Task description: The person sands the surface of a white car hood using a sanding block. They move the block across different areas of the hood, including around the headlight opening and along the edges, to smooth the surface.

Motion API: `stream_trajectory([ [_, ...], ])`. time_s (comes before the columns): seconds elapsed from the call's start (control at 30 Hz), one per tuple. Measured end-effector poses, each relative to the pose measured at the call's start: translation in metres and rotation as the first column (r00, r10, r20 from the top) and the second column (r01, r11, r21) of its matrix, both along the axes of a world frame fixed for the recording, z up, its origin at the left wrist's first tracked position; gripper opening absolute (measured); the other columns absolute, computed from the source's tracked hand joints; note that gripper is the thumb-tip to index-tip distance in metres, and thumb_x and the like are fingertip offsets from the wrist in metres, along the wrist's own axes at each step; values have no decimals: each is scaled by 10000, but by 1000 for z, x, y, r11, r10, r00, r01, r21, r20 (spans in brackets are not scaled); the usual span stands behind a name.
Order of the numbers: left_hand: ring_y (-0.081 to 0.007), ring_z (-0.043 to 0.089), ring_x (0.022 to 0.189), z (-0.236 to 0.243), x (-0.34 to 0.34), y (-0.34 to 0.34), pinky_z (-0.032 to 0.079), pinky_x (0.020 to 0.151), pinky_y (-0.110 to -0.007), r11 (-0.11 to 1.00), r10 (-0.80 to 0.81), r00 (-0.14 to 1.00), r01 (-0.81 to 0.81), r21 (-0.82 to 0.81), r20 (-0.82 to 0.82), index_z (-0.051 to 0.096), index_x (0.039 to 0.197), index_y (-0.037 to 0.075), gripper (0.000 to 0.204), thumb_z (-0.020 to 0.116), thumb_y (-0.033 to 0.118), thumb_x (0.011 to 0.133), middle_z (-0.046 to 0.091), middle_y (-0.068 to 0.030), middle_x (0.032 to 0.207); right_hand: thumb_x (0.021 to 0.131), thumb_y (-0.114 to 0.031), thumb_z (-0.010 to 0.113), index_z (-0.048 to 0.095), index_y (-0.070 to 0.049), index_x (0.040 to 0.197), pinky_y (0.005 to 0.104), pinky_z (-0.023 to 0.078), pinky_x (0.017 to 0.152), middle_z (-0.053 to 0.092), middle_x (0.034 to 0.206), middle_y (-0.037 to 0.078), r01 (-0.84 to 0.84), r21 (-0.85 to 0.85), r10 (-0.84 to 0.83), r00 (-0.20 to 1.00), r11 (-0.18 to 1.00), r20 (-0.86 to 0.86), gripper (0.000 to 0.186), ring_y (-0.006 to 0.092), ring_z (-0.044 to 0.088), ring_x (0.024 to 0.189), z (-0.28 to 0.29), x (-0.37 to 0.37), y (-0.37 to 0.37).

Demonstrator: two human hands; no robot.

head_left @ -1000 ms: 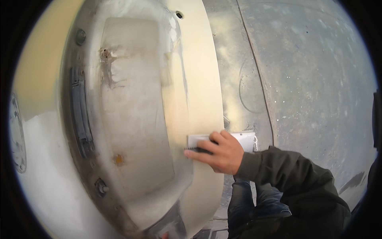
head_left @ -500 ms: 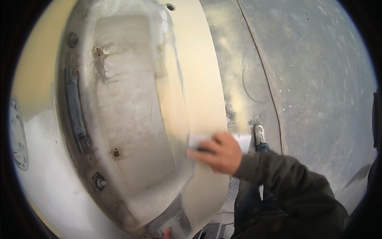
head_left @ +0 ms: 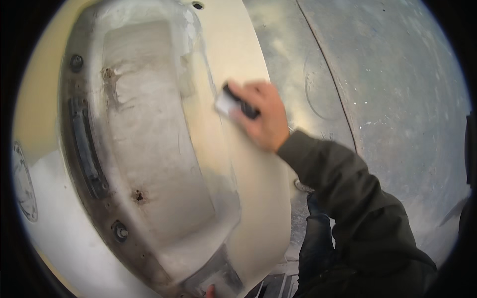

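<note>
In my right hand (head_left: 266,116) is a small sanding block (head_left: 248,110) with a black back and a whitish sheet around it. My fingers are wrapped over it, blurred by motion. The block is at the cream-coloured strip of a car's rear panel (head_left: 248,184), beside the bare, greyish recess (head_left: 149,124). Of my left hand (head_left: 210,291) only a fingertip shows at the lower edge. It lies stretched out on the dark grey patch (head_left: 218,273) of the panel; the rest is out of sight.
A dark trim strip with a handle slot (head_left: 89,144) and small lamp fittings (head_left: 119,231) runs along the recess. Rusty holes (head_left: 139,196) mark the metal. To the right is a grey, stained floor (head_left: 397,99) crossed by a thin dark line. My shoe (head_left: 302,186) stands near the panel's edge.
My right hand has moved up and away along the cream strip with the sanding block. The view has shifted slightly. My left fingertip stays on the dark patch.
</note>
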State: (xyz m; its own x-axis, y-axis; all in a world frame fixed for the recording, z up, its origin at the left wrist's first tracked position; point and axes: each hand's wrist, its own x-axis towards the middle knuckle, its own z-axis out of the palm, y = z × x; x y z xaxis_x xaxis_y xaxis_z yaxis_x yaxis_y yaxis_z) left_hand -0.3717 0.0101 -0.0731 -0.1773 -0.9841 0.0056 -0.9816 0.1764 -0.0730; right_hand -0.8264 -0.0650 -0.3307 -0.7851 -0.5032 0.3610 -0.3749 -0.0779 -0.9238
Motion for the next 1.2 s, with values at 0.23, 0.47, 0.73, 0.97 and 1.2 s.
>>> stream_trajectory([
  [0.23,-347,703,1008,-3,-2,1,553,888,-490,999,26,999,-27,-23,-46,685,1184,-93,771,1004,381,665,741,-230,1117,749,-52,836,739,-209,1328,416,505,829,626,1059,88,-109,47,109,994,993,4,608,306,571,935,-1,69,60],
  [0.47,-345,725,908,-4,5,1,572,821,-493,998,61,998,-61,-17,17,720,1115,-93,762,1005,421,630,755,-232,978,880,-193,756,700,-212,1373,407,499,967,643,1124,94,75,41,-78,995,996,63,497,315,575,1078,-5,-102,-65],
  [0.73,-344,725,905,-3,-1,1,572,815,-482,995,95,995,-95,-23,-13,707,1111,-107,771,996,433,643,751,-228,951,811,-121,798,713,-229,1356,446,482,845,621,1045,91,-105,95,112,991,990,-78,562,320,558,920,3,40,32],
  [0.97,-357,688,1068,-1,-18,1,542,928,-469,960,277,960,-276,42,-29,637,1312,-97,881,966,427,685,713,-265,1166,738,-58,857,746,-202,1292,413,501,810,653,1111,85,-119,93,112,991,988,75,583,308,589,961,4,105,90],
  [1.2,-373,669,1139,-2,-27,-1,526,985,-465,943,328,943,-330,30,55,623,1360,-85,873,946,414,720,700,-264,1246,851,-160,787,714,-223,1363,399,503,925,636,1118,57,97,17,-98,984,995,152,521,291,561,1027,10,-67,-58],
])
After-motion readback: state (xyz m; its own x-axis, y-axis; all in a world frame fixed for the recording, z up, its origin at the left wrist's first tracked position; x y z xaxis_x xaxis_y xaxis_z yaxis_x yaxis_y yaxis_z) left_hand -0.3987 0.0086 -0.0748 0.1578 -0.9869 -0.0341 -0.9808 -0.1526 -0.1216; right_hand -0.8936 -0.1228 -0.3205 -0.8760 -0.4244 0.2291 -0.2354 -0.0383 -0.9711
